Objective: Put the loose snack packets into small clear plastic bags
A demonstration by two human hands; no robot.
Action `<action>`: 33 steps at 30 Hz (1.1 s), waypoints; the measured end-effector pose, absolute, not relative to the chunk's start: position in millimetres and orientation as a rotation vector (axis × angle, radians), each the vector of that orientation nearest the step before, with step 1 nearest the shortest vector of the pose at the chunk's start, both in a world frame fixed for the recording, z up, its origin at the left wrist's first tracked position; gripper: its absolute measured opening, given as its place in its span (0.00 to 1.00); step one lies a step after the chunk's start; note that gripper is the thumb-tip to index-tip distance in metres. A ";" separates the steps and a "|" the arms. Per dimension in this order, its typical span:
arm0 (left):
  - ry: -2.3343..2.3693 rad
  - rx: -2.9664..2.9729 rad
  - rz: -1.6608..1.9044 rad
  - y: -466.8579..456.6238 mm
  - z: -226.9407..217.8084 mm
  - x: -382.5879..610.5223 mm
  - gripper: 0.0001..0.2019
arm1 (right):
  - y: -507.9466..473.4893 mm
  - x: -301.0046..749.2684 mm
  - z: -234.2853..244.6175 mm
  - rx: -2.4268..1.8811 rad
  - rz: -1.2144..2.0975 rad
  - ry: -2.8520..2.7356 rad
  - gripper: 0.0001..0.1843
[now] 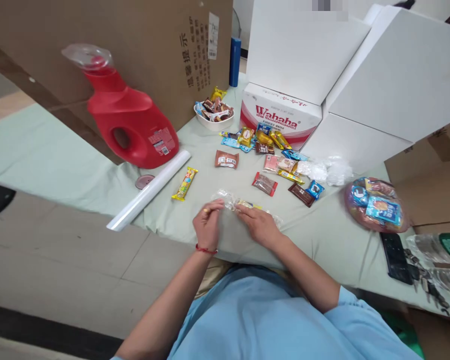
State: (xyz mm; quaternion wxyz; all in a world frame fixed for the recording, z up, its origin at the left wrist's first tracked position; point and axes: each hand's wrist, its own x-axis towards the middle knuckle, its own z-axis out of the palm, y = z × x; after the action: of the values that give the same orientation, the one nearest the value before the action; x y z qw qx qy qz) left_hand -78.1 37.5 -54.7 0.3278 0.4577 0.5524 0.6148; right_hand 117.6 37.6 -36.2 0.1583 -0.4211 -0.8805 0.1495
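At the table's near edge, my left hand (pixel 207 224) is closed, thumb and fingers pinching the left end of a crinkled clear plastic film (pixel 228 199). My right hand (pixel 259 226) has its fingers closed over a yellow-wrapped snack (pixel 249 204) that lies in the film. That snack is mostly hidden by my fingers. Beyond my hands lie a brown snack packet (pixel 227 159) and a clear-and-red packet (pixel 264 184). Off to the left is a yellow snack bar (pixel 185 184).
A plastic film roll (pixel 150 190) and a red detergent jug (pixel 133 117) stand left. Behind are a white snack bowl (pixel 214 122), a Wahaha box (pixel 279 112) and several scattered snacks. At right are a wrapped snack bundle (pixel 377 205), a phone (pixel 396 257) and keys (pixel 425 280).
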 end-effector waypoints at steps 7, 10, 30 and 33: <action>2.121 1.455 0.883 55.9 -40.6 -69.5 0.36 | 35.6 110.3 -33.3 -1.310 0.319 -2.615 0.25; 2.094 1.450 0.871 66.8 -40.8 -59.7 0.23 | 35.4 110.5 -33.1 -1.290 0.328 -2.618 0.24; 1.517 2.466 0.792 -2.1 -46.9 -27.6 0.20 | -45.3 167.2 -17.4 -1.147 0.619 -2.306 0.20; 1.529 2.516 0.767 -6.7 -51.0 -24.1 0.24 | -49.9 183.1 -16.8 -1.363 0.579 -1.979 0.17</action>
State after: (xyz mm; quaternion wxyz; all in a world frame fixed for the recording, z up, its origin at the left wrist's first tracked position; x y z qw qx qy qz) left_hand -24.1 -6.7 -51.0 0.0494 0.8260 0.5019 0.2519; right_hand 183.1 -49.9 -16.8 0.3288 -0.5207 -0.7561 0.2214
